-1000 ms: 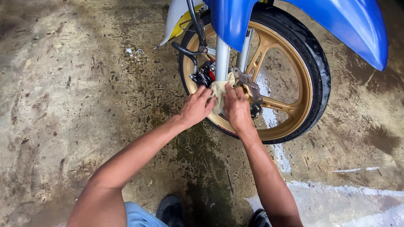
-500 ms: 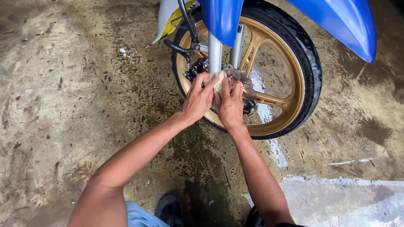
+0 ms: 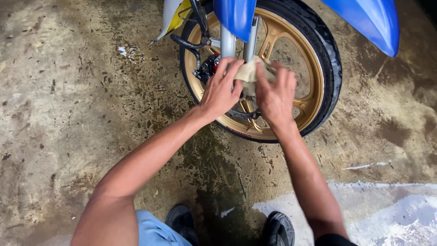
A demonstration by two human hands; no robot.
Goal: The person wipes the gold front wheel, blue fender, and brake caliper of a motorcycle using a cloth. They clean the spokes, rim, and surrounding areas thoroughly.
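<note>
Both hands up at hub of motorcycle front wheel [image 3: 314, 98], working a beige cloth [image 3: 249, 70]. Left hand [image 3: 221, 89] with fingers [image 3: 227, 68] spread loosely, tips resting on left edge of cloth by the fork leg [image 3: 227, 42]. Right hand [image 3: 275, 93] flat over cloth, fingers [image 3: 286, 75] pressed together, bunching cloth against the hub area; whether a pinch sits underneath, cannot tell. Cloth mostly hidden between the two hands, just below the blue front fender [image 3: 236, 16], touching the fork legs.

No containers visible.

Around: gold cast rim [image 3: 314, 73] with black tyre [image 3: 331, 59], wet sheen on tread. Red-and-black brake caliper [image 3: 208, 67] just left of left hand, black hose [image 3: 195, 45] looping above it. Second blue body panel [image 3: 368, 23] at upper right. White-yellow panel tip [image 3: 170, 18] at top, left of wheel. Fork legs and fender block view of upper hub; hands block the axle.

Bottom edge: two dark shoes [image 3: 182, 221] [image 3: 280, 228] on the floor, light blue shorts [image 3: 152, 230] at lower left, dark fabric at lower right under right forearm.

Floor [image 3: 68, 114]: rough concrete, stained, wet dark patch running from under wheel toward shoes. White soapy foam patch [image 3: 387, 209] at lower right corner of floor, small white streak [image 3: 366, 166] beside it. Small foam spot [image 3: 123, 50] upper left of wheel.
</note>
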